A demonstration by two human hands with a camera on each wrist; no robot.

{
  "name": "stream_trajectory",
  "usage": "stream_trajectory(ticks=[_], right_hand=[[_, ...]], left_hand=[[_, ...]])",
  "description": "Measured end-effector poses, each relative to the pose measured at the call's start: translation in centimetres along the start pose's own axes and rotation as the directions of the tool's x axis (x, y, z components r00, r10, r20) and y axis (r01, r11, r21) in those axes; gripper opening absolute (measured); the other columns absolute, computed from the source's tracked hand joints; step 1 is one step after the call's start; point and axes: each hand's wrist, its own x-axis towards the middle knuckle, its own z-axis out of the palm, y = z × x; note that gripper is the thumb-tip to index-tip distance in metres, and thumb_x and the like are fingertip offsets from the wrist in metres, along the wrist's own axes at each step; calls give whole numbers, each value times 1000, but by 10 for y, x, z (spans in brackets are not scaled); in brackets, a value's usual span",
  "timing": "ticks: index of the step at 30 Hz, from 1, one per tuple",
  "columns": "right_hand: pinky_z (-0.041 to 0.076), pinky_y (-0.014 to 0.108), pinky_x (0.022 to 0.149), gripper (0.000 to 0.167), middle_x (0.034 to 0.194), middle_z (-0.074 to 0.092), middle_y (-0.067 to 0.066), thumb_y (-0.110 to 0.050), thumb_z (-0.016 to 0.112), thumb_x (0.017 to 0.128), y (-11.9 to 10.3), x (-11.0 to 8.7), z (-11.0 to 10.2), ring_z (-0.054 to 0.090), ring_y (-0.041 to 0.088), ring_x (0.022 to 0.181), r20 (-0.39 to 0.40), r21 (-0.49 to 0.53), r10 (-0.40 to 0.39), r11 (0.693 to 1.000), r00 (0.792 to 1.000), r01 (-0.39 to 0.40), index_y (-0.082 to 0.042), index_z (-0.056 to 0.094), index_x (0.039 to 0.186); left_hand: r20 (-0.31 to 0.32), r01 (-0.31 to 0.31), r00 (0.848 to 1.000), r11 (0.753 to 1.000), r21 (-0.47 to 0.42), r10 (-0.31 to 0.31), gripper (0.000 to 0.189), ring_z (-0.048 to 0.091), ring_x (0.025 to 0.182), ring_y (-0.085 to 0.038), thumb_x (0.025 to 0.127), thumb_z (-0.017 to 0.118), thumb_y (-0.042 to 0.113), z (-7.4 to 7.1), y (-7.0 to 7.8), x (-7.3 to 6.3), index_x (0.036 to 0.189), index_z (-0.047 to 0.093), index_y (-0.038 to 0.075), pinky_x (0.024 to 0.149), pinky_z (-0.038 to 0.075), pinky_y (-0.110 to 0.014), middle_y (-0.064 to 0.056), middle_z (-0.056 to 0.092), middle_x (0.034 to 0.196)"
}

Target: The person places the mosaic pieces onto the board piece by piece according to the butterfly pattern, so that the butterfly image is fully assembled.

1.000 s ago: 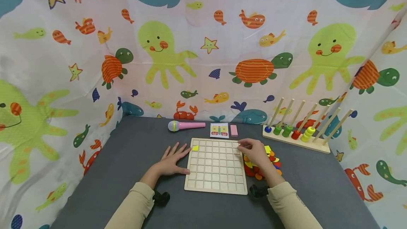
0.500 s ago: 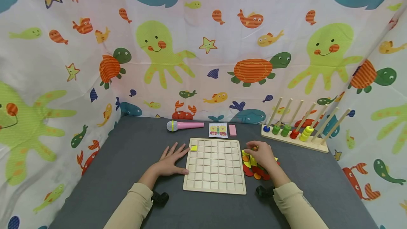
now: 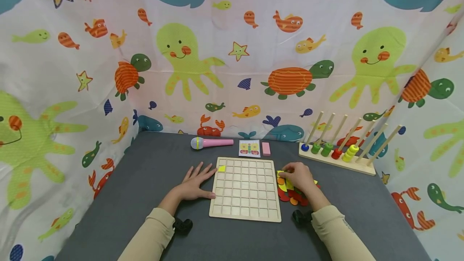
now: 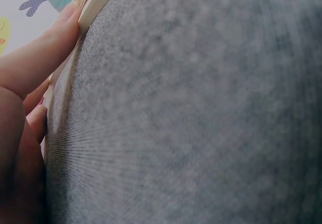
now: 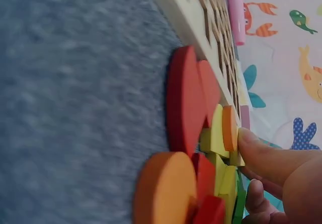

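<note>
My left hand (image 3: pixel 193 185) lies with fingers spread at the left edge of a square wooden grid board (image 3: pixel 246 188); its thumb touches that edge in the left wrist view. One yellow square tile (image 3: pixel 222 168) sits in the board's top left cell. To the right of the board, my right hand (image 3: pixel 300 177) reaches into a pile of coloured wooden shapes (image 3: pixel 284 197). Thumb and fingers pinch a yellow tile (image 5: pixel 236 157) there, partly hidden. Close by it in the right wrist view are an orange disc (image 5: pixel 230 128) and rounded red pieces (image 5: pixel 183 98).
Behind the board lie a pink toy microphone (image 3: pixel 217 143), a card with a coloured pattern (image 3: pixel 249 148) and a small pink block (image 3: pixel 266 148). A wooden peg rack (image 3: pixel 357 166) with coloured rings stands at the back right, before a printed curtain (image 3: pixel 224 83).
My right hand has moved right from the board's upper right corner to the pile, then lowered its fingertips onto the yellow tile. The left hand has kept its place.
</note>
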Motion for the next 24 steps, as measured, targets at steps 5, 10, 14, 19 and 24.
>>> stream_trajectory(ticks=[5,10,14,19,24], right_hand=[[46,30,64,26,90,64,8,-33,80,88,0,2,-10,54,23,79,32,115,3,993,999,-7,-9,71,93],[49,32,70,30,95,66,8,-37,74,93,-5,4,-24,57,24,84,90,156,-47,987,995,32,-8,68,98],[53,36,76,32,98,70,9,-39,74,92,-15,6,-29,62,28,91,123,175,-70,983,990,47,-9,70,101],[54,36,76,29,97,72,9,-36,76,92,-31,10,-23,63,28,90,107,209,-101,975,989,77,-8,72,98],[50,31,70,26,95,71,16,-32,76,92,-46,13,-12,61,29,86,82,262,-138,959,987,112,-7,72,98]], left_hand=[[4,-9,1000,1000,0,9,102,-11,157,-31,81,70,68,-7,9,-5,163,20,32,121,-14,-59,2,8,171],[7,-9,1000,1000,3,9,100,-9,157,-33,82,71,66,-10,14,-8,162,21,32,121,-12,-61,1,10,171],[8,-17,1000,1000,9,17,101,-9,157,-33,83,70,67,-10,15,-8,162,21,32,121,-12,-61,0,9,171],[10,-13,1000,1000,16,13,102,-9,157,-33,82,70,68,-10,15,-8,163,20,32,122,-11,-61,-1,9,171],[10,-9,1000,1000,8,9,102,-8,157,-34,82,72,66,-11,14,-8,163,20,29,121,-10,-62,-2,10,171]])
